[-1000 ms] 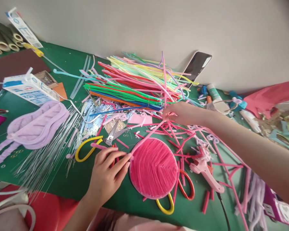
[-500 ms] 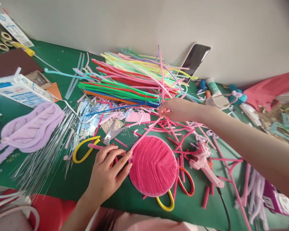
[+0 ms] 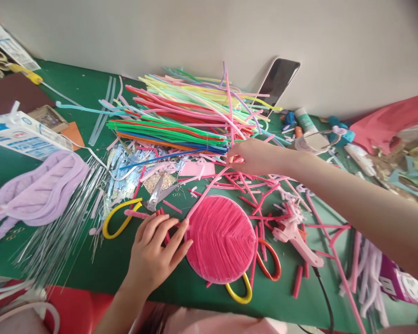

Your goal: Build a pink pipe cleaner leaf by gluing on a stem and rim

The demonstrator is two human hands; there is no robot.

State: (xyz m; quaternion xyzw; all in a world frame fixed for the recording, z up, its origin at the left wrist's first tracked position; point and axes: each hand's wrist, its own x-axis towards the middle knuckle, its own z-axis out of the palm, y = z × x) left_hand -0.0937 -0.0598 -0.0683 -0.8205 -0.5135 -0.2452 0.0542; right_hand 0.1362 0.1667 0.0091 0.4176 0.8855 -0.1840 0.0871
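Note:
A round disc of dark pink pipe cleaners, edged in lighter pink, lies on the green table. From its upper left edge a light pink pipe cleaner runs up and to the right. My right hand pinches the far end of that strand beside the bundled stems. My left hand rests at the disc's left edge, fingers spread, with the index fingertip touching where the strand meets the rim. Open scissors with a yellow handle lie just beyond my left hand. Yellow and orange handle loops stick out from under the disc.
Colourful pipe cleaner bundles lie across the back, with a phone leaning on the wall. At right are a pink glue gun and its cord. Left are a lilac leaf shape, silver wires and a carton.
The view has shifted slightly, so the things at the back sit a little further left. Both hands keep nearly the same places, and the right hand still pinches the strand.

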